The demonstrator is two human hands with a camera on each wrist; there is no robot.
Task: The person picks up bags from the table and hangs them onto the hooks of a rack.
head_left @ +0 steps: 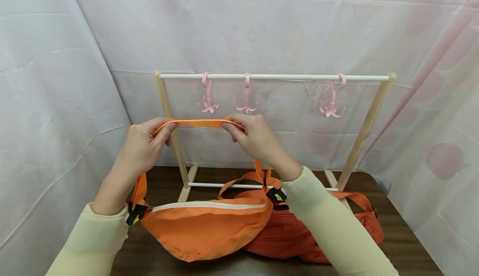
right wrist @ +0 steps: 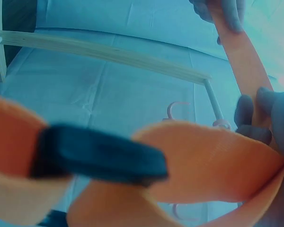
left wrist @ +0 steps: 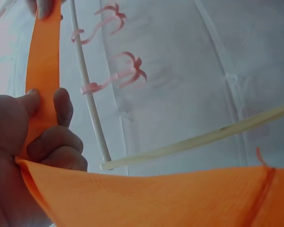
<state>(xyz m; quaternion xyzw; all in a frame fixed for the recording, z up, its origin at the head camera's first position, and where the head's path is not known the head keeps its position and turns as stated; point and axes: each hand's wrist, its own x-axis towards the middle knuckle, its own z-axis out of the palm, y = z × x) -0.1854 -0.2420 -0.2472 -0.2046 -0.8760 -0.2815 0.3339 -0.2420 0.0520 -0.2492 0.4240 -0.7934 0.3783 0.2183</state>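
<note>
An orange waist bag with a white zipper hangs in front of the rack, held up by its orange strap. On the left, my left hand pinches the strap between thumb and fingers. My right hand pinches the same strap farther right, so a short stretch runs nearly level between both hands. Black buckles join the strap to the bag's ends. In the right wrist view a blurred black strap buckle hangs close to the camera.
Behind the hands stands a wooden rack with a white rod carrying three pink hooks: a left hook, a middle hook and a right hook. A dark red-orange bag lies on the brown table, partly behind the orange one.
</note>
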